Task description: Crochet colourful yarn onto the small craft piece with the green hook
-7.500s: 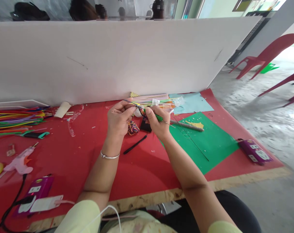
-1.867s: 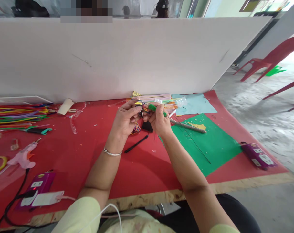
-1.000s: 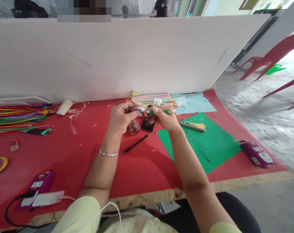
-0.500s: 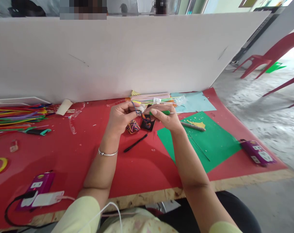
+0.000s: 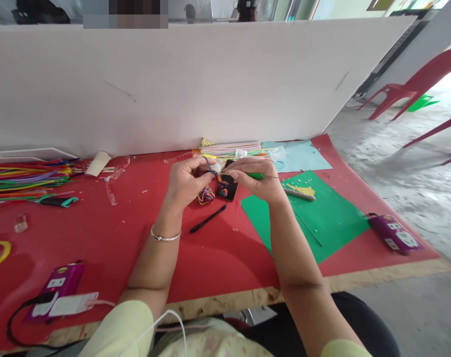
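Observation:
My left hand [image 5: 190, 181] pinches multicoloured yarn, with a blue strand looped up over the fingers. From that grip a short worked strip of orange and dark blue yarn [image 5: 221, 185] hangs between my hands. My right hand [image 5: 257, 179] is closed round a green-handled crochet hook [image 5: 255, 175], whose thin tip points left at the yarn. Below my left hand lies a small ball of multicoloured yarn [image 5: 205, 195]. Behind the strip rests a black phone-like slab [image 5: 231, 187], partly covered by the strip and my right hand.
A black pen [image 5: 208, 219] lies on the red table cover [image 5: 218, 263]. To the right are a green sheet [image 5: 333, 218], a grey stick [image 5: 300, 194] and a purple pack [image 5: 394, 234]. Coloured pipe cleaners [image 5: 28, 176] lie at left; a white panel [image 5: 173, 84] stands behind.
My right hand has shifted slightly right, and the hook's tip now meets the yarn at my left fingertips. My left hand stays nearly in place, still pinching the yarn.

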The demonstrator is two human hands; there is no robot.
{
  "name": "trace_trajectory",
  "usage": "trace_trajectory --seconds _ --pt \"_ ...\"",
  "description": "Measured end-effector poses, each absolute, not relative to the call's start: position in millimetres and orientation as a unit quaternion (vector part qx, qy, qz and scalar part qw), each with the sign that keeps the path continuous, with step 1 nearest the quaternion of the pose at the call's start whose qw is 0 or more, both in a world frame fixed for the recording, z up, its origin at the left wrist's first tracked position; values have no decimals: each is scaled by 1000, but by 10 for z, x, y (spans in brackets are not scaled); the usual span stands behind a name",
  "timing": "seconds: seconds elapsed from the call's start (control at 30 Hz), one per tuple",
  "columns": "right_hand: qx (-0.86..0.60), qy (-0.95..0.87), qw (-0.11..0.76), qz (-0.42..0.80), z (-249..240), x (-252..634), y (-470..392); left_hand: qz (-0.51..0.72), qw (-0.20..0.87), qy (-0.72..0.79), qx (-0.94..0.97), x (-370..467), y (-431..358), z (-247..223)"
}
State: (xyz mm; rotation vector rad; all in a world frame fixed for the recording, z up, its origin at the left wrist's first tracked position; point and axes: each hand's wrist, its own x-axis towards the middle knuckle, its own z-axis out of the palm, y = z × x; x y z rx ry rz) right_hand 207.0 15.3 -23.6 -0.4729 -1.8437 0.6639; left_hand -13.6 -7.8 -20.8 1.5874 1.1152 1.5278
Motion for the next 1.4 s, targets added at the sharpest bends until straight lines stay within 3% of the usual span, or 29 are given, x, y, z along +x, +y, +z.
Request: trace_trajectory --seconds 0.27,0.73,1.1,1.4 --pt "-186 -789 539 227 -202 2080 136 569 302 444 624 -128 -78 -248" --pt "-198 -711 594 318 -361 1795 170 608 394 400 561 -109 -48 -225" --pt "-229 -761 574 199 -420 1798 174 619 321 437 569 -28 -43 -281" --pt "-209 -778 559 199 -412 1766 114 615 304 420 594 15 -19 -364"
